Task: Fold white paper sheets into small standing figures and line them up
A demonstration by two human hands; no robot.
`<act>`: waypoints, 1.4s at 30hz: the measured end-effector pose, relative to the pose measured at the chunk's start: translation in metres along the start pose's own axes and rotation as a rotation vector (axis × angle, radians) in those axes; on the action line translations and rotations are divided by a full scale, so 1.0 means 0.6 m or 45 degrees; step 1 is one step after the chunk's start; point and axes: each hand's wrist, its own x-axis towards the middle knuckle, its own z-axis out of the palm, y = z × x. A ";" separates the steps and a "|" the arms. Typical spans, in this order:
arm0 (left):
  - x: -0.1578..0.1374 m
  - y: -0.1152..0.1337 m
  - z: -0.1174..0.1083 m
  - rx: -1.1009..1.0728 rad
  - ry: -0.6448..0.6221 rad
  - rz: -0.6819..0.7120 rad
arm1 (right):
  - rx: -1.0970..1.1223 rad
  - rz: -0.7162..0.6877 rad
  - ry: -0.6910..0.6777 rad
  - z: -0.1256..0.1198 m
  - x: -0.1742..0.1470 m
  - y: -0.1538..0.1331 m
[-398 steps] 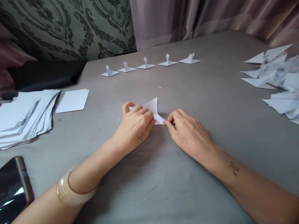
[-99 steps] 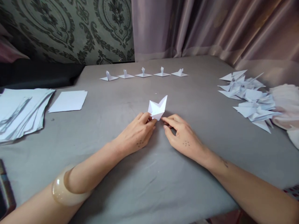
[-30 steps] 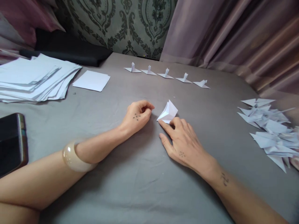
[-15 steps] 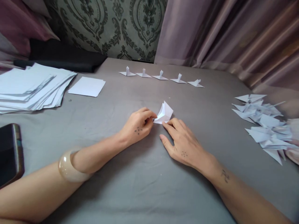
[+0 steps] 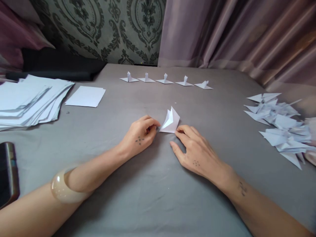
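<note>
A partly folded white origami paper (image 5: 171, 122) lies on the grey cloth, its flaps standing up and its point facing away from me. My left hand (image 5: 142, 134) is just left of it, thumb and index finger drawn together with no paper between them; the other fingers are curled. At the paper's lower right corner, my right hand (image 5: 195, 144) touches the edge with its index fingertip. The right thumb is spread away from the fingers and rests over the cloth.
Several small folded paper figures (image 5: 165, 79) stand in a row at the back. A heap of folded white paper pieces (image 5: 283, 121) lies at the right. Square sheets (image 5: 86, 96), a larger paper stack (image 5: 32, 102) and a phone (image 5: 8, 172) are on the left.
My left fingertips have come off the paper's left corner. The paper's flaps have opened and shifted slightly, and the right index finger stays at its right corner. The view has turned slightly.
</note>
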 end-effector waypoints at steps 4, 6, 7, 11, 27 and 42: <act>0.002 -0.001 0.000 0.003 -0.008 -0.010 | 0.007 -0.045 0.014 0.003 0.000 0.009; 0.004 -0.002 0.000 0.009 -0.006 -0.024 | 0.075 -0.046 0.070 0.006 0.002 0.019; 0.005 -0.002 0.000 0.010 -0.004 -0.029 | 0.121 -0.037 0.123 0.008 0.004 0.025; 0.007 -0.002 -0.001 0.008 0.010 -0.022 | 0.176 0.025 0.392 0.011 0.021 0.043; 0.012 0.006 -0.009 -0.490 0.119 0.056 | 1.260 0.274 0.020 -0.024 0.018 0.052; -0.012 0.036 -0.005 -0.681 0.247 -0.099 | 2.047 0.438 -0.260 -0.019 0.015 0.057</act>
